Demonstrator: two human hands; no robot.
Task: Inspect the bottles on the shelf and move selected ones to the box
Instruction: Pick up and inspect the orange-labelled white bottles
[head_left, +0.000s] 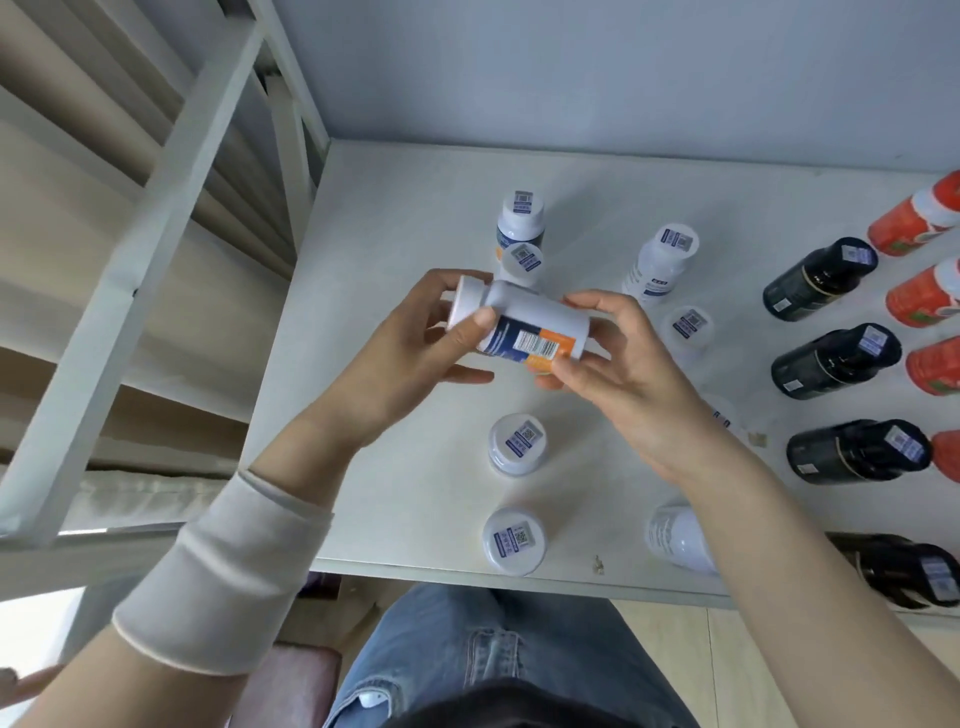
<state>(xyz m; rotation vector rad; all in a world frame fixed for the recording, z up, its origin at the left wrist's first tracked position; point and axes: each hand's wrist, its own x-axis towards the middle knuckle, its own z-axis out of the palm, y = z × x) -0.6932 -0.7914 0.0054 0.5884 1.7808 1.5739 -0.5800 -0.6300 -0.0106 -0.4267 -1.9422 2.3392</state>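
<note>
Bright, even light; soft blur, edges warped.

The white bottle looks like smooth matt plastic with a glossy paper label, the dark bottles shine like glossy plastic, the shelf is a matt, faintly marbled white board on a painted frame, and the sleeve is soft ribbed cloth.

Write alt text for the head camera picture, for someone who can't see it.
A person's left hand, at the cap, and right hand, at the base, hold a white bottle on its side above a shelf, its barcode label facing up. More white bottles stand on the shelf, with dark bottles and orange-red bottles to the right.
</note>
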